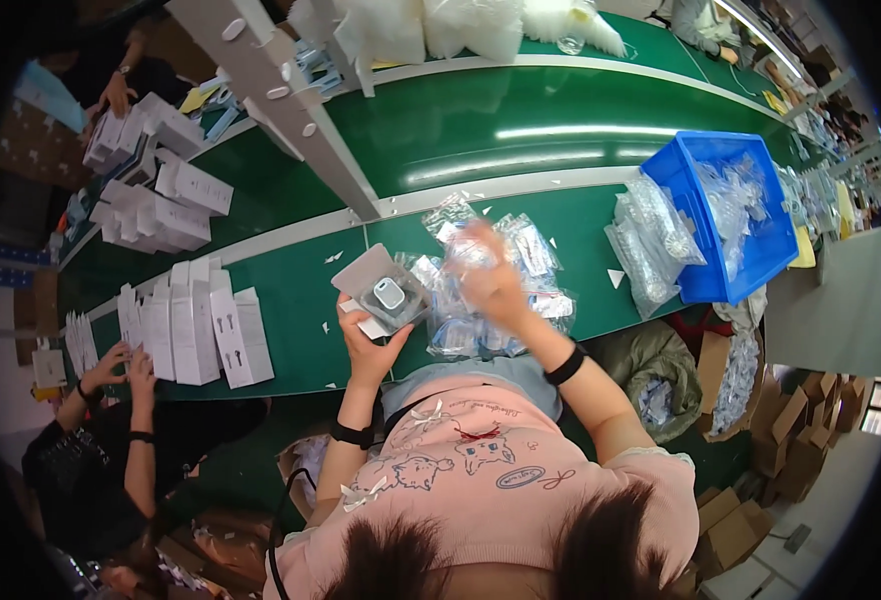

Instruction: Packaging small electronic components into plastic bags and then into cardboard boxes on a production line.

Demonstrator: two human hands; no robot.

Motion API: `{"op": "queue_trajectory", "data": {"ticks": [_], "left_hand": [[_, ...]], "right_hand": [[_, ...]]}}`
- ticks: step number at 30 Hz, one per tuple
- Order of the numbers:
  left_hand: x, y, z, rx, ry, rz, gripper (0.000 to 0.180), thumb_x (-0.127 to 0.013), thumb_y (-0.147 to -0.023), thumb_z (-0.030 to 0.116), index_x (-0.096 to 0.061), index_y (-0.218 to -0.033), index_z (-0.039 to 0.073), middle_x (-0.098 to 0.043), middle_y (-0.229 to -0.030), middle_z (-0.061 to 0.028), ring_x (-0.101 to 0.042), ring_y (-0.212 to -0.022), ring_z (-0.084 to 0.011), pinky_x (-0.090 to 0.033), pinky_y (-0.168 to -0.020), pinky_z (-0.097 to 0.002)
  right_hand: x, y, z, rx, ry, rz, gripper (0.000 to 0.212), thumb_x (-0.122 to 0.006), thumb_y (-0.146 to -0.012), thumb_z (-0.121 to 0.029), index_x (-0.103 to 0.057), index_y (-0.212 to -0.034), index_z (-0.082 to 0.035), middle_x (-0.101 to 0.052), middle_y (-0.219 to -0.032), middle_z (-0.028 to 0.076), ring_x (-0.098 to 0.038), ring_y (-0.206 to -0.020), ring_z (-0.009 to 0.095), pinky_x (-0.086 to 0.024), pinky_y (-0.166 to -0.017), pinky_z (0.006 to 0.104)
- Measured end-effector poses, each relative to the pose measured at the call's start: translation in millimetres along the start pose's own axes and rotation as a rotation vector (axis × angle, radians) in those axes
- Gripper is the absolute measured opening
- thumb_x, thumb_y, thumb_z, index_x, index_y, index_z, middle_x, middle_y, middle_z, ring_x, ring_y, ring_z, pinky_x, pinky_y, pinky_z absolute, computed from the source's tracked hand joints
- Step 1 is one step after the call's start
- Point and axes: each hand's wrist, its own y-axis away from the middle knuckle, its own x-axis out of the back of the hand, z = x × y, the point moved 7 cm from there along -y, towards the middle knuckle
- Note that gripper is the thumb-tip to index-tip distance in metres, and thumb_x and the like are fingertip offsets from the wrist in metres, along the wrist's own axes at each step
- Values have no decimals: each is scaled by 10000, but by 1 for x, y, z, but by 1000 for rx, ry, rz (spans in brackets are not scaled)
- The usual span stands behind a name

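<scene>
My left hand point(369, 358) grips a small open white box point(364, 270) from below and the side, its lid flap raised. Inside it lies a white rounded device point(389, 293) with a grey face, in what looks like clear plastic. To the right, my right hand point(493, 285) is over a heap of clear plastic bags point(458, 335) with white and blue contents. Motion smears its fingers, so I cannot tell whether they hold anything. Both wrists wear black bands.
A blue bin point(683, 240) of clear bags stands at the right, with bubble-wrap pouches point(651, 245) beside it. At the left, a co-worker's hands point(126, 368) touch a row of white boxes point(193, 325). A grey post point(311, 130) rises behind the green table point(301, 265).
</scene>
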Motion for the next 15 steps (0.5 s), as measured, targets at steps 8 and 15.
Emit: {"op": "queue_trajectory", "data": {"ticks": [8,15], "left_hand": [[23,-30,38,35,-107,-144,351,-714,-612,102,-479,-862,27,-427,-1067,-159,-461,-974,-322,-391,-787,-362],[22,-32,29,178,-137,-160,145,-652,-652,49,-524,-699,-1,-465,-920,-126,-499,-847,-299,-398,-692,-334]], "right_hand": [[75,64,172,-790,717,-134,475,-657,-676,-147,-501,-1118,-68,-527,-1036,164,-504,-928,358,-421,-774,405],[85,38,126,-597,472,-50,406,-622,-714,-89,-523,-1107,-69,-552,-975,129,-559,-797,279,-445,-672,318]]}}
